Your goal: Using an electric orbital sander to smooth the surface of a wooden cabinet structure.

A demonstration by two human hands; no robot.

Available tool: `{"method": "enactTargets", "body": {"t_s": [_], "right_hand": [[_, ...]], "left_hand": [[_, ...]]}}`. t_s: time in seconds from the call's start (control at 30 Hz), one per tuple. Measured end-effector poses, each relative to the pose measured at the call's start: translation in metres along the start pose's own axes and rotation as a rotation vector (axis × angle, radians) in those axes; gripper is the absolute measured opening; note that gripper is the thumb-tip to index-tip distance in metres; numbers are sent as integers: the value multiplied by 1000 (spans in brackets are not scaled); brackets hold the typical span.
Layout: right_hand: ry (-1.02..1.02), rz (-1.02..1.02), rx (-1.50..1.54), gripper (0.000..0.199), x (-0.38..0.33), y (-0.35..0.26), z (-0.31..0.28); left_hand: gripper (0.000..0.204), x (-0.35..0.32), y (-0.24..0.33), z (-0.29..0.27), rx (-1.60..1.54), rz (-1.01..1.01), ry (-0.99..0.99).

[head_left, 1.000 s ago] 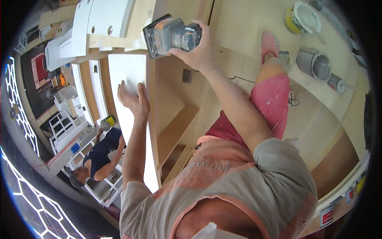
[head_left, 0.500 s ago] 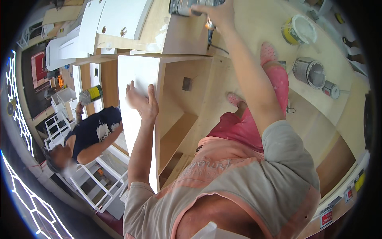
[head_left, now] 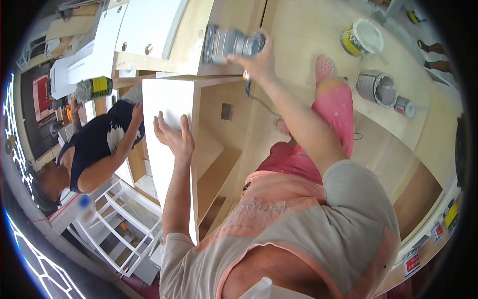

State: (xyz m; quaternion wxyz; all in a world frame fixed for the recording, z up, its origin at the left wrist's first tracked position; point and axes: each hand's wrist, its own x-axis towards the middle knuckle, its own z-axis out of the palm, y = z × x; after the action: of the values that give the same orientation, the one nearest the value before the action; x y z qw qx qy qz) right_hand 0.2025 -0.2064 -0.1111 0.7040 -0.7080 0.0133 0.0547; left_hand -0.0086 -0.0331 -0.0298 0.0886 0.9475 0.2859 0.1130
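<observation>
My right hand (head_left: 259,59) is wrapped round the body of a grey and black power sander (head_left: 231,45). Its flat side faces the pale wood side (head_left: 234,15) of a cabinet, close to or against it; the blur hides which. A dark cord (head_left: 264,103) trails from the tool's back. My left hand (head_left: 174,138), fingers apart, rests on the white face (head_left: 168,99) of a wooden cabinet with open compartments (head_left: 219,169).
A co-worker (head_left: 97,134) in a dark top stands beyond the cabinet, holding up a yellow-black can (head_left: 94,88). White frames (head_left: 117,219) stand nearby. To the right sit a yellow-black bucket (head_left: 361,37), a grey bucket (head_left: 377,88) and a small can (head_left: 404,106).
My right hand has brought the sander nearer and slightly left along the cabinet side. My left hand stays on the white face. The co-worker has shifted, the can moving left and farther off.
</observation>
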Motion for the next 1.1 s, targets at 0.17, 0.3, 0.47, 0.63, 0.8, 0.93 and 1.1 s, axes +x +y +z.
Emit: {"method": "enactTargets", "body": {"t_s": [0.17, 0.3, 0.47, 0.63, 0.8, 0.93, 1.1], "right_hand": [[132, 131, 210, 91, 69, -22, 3], [60, 324, 303, 88, 65, 3, -2], [47, 492, 416, 86, 23, 70, 2], [109, 779, 371, 82, 9, 113, -4], [109, 704, 358, 83, -5, 111, 4], [32, 524, 288, 83, -22, 90, 17], [58, 285, 556, 57, -16, 90, 15]], "left_hand": [[76, 6, 0, -2, 21, 16, -2], [76, 5, 2, -3, 36, 11, -31], [75, 0, 0, -6, 47, -6, -51], [75, -1, -1, -4, 36, 2, -64], [77, 7, 5, -3, 42, -11, -50], [75, 6, 1, -8, 16, -11, -15], [78, -2, -13, 7, -14, 18, 65]]}}
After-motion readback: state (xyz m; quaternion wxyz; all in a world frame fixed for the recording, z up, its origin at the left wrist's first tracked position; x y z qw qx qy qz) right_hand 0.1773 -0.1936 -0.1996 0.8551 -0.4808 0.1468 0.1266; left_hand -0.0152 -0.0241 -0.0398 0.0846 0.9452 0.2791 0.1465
